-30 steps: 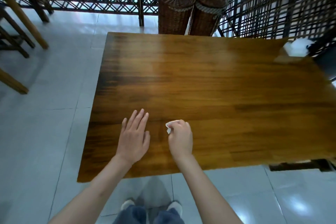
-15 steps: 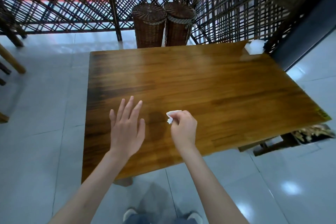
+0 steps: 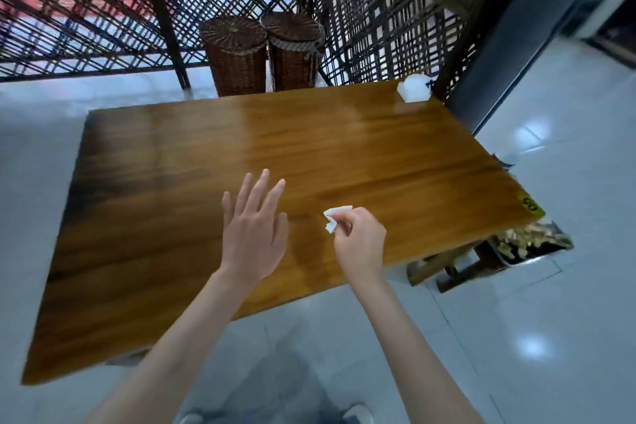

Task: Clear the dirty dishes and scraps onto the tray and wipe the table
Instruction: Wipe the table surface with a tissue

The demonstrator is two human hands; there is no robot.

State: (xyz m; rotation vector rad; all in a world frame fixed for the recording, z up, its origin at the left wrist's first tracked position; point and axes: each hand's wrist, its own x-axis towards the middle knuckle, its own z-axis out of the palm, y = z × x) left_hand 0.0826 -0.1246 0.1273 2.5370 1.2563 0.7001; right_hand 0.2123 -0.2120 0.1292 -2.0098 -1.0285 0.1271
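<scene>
A brown wooden table [image 3: 361,155] fills the middle of the head view. Over its near part my right hand [image 3: 361,244] pinches a small crumpled white tissue [image 3: 334,218] between thumb and fingers. To the left of it my left hand [image 3: 254,231] hovers above the wood, fingers straight and spread, holding nothing. A white tissue box [image 3: 414,89] stands at the table's far right corner. A tray [image 3: 537,243] with food scraps shows below the table's right edge, partly hidden by the tabletop.
Two brown wicker baskets [image 3: 261,55] stand on the floor behind the table's far edge, against a dark lattice screen [image 3: 378,27]. A yellow sticker [image 3: 530,208] marks the table's right corner. Grey tiled floor [image 3: 550,320] surrounds the table.
My left hand has lifted off the tabletop. Both hands have shifted right along the table, the right one still pinching the tissue. My view has swung right, revealing the tray.
</scene>
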